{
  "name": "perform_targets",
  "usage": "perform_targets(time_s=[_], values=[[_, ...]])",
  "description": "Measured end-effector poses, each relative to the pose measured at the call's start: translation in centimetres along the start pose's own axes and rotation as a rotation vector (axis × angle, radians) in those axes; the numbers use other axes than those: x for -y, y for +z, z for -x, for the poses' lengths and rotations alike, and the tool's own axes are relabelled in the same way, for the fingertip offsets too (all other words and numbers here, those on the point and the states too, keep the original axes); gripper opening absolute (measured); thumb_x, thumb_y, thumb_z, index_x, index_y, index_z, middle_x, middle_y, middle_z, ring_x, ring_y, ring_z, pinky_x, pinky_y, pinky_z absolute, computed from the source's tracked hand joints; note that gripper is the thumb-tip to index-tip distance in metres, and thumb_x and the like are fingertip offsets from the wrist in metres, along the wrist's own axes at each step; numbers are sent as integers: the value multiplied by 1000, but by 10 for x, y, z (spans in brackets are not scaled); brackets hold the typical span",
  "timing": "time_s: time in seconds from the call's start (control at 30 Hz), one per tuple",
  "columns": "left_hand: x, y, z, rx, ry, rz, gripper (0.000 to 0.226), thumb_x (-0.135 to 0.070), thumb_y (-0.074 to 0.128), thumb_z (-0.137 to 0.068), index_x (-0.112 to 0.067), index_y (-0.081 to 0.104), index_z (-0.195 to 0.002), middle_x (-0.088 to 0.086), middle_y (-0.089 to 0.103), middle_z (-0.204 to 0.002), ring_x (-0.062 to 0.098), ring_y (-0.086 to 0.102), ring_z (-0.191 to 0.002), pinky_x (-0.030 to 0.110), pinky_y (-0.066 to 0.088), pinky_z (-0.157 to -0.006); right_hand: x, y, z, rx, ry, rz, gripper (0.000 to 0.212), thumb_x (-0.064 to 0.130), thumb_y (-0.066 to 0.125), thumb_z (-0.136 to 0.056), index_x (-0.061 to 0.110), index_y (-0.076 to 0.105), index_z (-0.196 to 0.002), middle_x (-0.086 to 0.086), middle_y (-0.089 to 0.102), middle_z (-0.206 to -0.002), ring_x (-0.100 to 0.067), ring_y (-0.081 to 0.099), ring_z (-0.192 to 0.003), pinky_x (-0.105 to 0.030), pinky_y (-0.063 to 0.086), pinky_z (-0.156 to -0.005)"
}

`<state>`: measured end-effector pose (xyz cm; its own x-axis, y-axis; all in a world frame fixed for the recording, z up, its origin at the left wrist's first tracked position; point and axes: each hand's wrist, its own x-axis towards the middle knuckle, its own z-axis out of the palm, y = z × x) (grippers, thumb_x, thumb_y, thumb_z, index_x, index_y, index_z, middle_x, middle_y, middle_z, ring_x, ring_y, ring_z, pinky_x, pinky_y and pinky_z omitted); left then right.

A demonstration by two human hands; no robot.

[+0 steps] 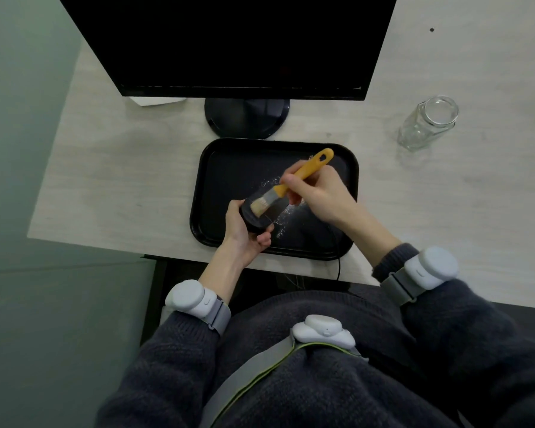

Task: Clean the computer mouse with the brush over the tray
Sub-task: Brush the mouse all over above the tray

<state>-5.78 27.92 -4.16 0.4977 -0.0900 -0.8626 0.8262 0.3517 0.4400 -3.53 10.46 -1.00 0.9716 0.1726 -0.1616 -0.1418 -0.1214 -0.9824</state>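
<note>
Brushing step, mouse held over tray.
Counter; black tray, pale dust already on its floor; my right hand, fingers closed on the yellow brush; my left hand, fingers wrapped around the black mouse, bristles touching its upper face. Best practice, I judge: short strokes toward tray centre, mouse tilted so debris drops inside the rim.

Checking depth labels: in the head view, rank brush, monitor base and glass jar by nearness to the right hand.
1. brush: held in the right hand, over the tray.
2. monitor base: behind the tray, up and left of the hand.
3. glass jar: far right on the desk.
</note>
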Motion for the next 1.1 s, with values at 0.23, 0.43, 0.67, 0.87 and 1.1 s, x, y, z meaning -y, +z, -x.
perform_targets(time_s=[0.23, 0.43, 0.67, 0.87, 1.1], values=[[4, -4, -1, -16, 6, -33, 47, -48, 32, -88, -7, 56, -86, 10, 47, -57, 15, 29, -41, 23, 26, -39, -2, -12, -2, -200, 21, 66, 16, 19, 60, -91, 26, 65, -77, 5, 64, -61, -14, 62, -58, -34, 53, -61], [2, -3, 0, 4, 12, -38, 46, -47, 34, -87, -6, 55, -87, 10, 47, -58, 15, 29, -40, 23, 26, -39, -2, -5, -2, -164, 41, 101, 13, 17, 60, -93, 19, 66, -82, -1, 65, -64, -13, 61, -59, -30, 52, -62], [5, -1, 0, 7, 2, -46, 47, -48, 35, -87, -7, 56, -84, 9, 48, -58, 15, 30, -42, 23, 25, -41, 2, -8, -4, -166, 28, 38, 13, 17, 60, -93, 16, 67, -82, -3, 64, -64, -13, 61, -58, -25, 51, -59], [3, -4, 0, 13, 15, -1, 47, -47, 34, -88, -7, 57, -80, 11, 47, -59, 15, 28, -41, 22, 26, -38, 0, -17, -5, -321, 73, 164, 18, 19, 59, -92, 27, 64, -76, 3, 64, -62, -12, 62, -57, -31, 54, -62], [1, -8, 0, 6, -8, 81, 48, -48, 32, -89, -6, 55, -84, 12, 48, -61, 15, 28, -40, 22, 28, -37, -4, -18, 0, -260, 88, 229, 18, 20, 59, -93, 24, 63, -75, 1, 61, -60, -12, 59, -56, -28, 49, -59]])
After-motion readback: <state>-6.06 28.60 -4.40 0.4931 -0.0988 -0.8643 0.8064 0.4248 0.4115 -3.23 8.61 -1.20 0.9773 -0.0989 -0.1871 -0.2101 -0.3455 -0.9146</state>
